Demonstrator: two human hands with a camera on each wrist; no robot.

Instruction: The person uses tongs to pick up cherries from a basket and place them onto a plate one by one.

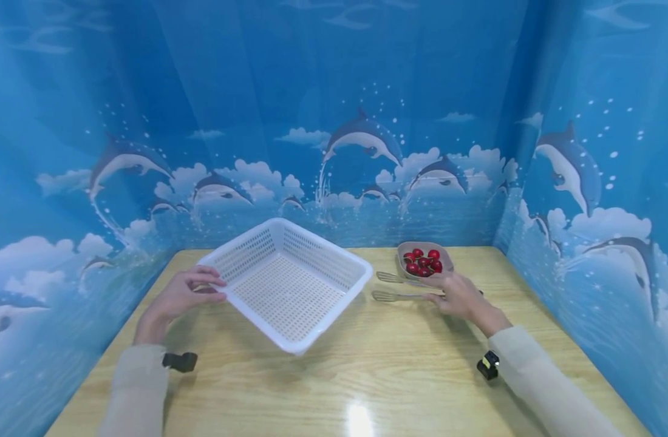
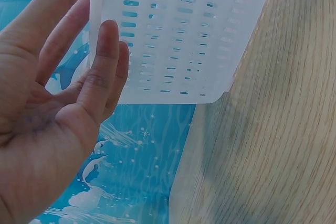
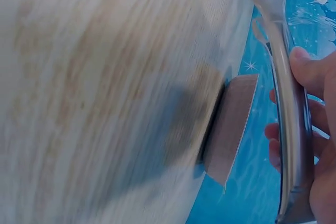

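Note:
A white perforated plastic basket (image 1: 290, 291) hangs tilted above the table at centre left. On its left rim, my left hand (image 1: 183, 294) pinches the edge between thumb and fingers; the left wrist view shows the slotted side wall (image 2: 173, 40) beside those fingers. Over on the right, my right hand (image 1: 465, 297) holds metal tongs (image 3: 289, 87) with slotted ends. Their two arms stand apart and point left toward the basket. Just behind the tongs sits a small pinkish-beige bowl (image 1: 448, 261) with several red cherries (image 1: 423, 262) in it.
The light wood-grain table (image 1: 323, 394) lies beneath everything. Blue curtains with dolphins (image 1: 361, 136) close off the back and both sides. A dark wrist camera (image 1: 180, 362) sits on the left wrist, another (image 1: 488, 365) on the right.

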